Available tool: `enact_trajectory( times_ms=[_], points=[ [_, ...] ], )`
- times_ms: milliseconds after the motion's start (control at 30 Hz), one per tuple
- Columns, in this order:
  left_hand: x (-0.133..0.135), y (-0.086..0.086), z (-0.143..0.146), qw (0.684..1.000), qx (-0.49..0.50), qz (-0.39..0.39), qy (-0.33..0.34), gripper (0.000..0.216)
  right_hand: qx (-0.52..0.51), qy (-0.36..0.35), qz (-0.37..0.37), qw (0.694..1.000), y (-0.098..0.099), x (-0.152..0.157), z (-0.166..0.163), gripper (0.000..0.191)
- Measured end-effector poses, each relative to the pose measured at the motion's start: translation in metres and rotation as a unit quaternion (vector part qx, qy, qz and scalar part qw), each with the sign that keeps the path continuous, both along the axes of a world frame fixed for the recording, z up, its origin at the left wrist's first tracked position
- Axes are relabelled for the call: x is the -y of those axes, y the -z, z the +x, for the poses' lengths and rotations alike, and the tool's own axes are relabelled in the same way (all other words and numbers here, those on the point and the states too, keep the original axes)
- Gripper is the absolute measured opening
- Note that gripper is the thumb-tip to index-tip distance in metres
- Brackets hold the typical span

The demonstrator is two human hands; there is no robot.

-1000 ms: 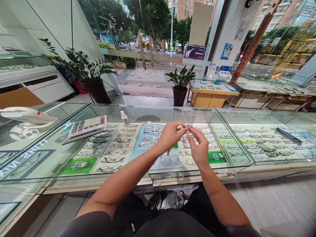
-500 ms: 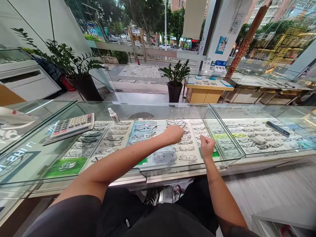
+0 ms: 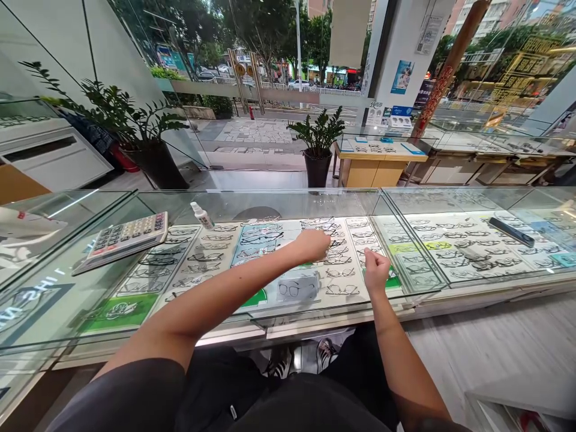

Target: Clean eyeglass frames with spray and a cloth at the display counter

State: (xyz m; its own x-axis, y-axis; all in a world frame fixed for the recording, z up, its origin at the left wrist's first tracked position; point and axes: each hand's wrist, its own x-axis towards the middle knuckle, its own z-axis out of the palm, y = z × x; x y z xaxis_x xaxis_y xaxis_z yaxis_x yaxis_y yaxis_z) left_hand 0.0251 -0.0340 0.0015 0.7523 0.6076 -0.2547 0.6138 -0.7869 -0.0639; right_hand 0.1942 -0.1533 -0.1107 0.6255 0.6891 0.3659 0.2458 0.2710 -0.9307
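My left hand [image 3: 314, 246] reaches across over the glass display case [image 3: 252, 198], its fingers curled closed and turned away from me. Anything in its grip is hidden behind the hand. To the right, my right hand [image 3: 377, 272] is closed in a fist with the thumb uppermost, apart from the left one. I cannot make out what it holds, if anything. Under the glass below both hands lie rows of eyeglasses [image 3: 339, 273]. One pair of glasses [image 3: 290, 290] rests on a pale panel nearer to me.
On the glass top stand a large calculator [image 3: 130, 234] and a white spray bottle [image 3: 202, 216] at left. A dark oblong case [image 3: 512, 231] lies at right. Potted plants [image 3: 317, 165] and a wooden display table [image 3: 378, 168] stand beyond the counter.
The view has shifted slightly. My left hand sits a little farther left, and both hands stay closed. The things on the counter have not visibly been moved.
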Motion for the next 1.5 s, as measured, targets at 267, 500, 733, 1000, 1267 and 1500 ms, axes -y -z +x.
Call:
enact_trajectory(
  times_ms=[267,500,733,1000,1267,1500],
  points=[
    [-0.024,0.010,0.006,0.999,0.021,0.008,-0.045,0.028,-0.021,-0.035,0.023,0.999,-0.004,0.001,-0.003,0.024],
    [-0.026,0.007,-0.001,0.996,0.067,-0.001,-0.057,0.022,-0.014,-0.051,0.033,0.998,-0.015,0.008,-0.012,0.021],
    [-0.031,-0.049,-0.060,0.961,0.268,-0.046,-0.059,0.021,0.041,-0.086,0.067,0.993,-0.059,-0.002,-0.026,0.013],
    [-0.033,-0.098,-0.125,0.768,0.614,-0.144,-0.109,0.042,0.169,-0.219,0.163,0.947,-0.169,-0.074,-0.080,0.011],
    [-0.033,-0.100,-0.140,0.649,0.733,-0.148,-0.140,0.044,0.103,-0.317,0.128,0.934,-0.204,-0.119,-0.119,0.020],
    [-0.037,-0.100,-0.140,0.616,0.757,-0.156,-0.153,0.044,0.125,-0.323,0.113,0.931,-0.202,-0.131,-0.125,0.021]
  ],
)
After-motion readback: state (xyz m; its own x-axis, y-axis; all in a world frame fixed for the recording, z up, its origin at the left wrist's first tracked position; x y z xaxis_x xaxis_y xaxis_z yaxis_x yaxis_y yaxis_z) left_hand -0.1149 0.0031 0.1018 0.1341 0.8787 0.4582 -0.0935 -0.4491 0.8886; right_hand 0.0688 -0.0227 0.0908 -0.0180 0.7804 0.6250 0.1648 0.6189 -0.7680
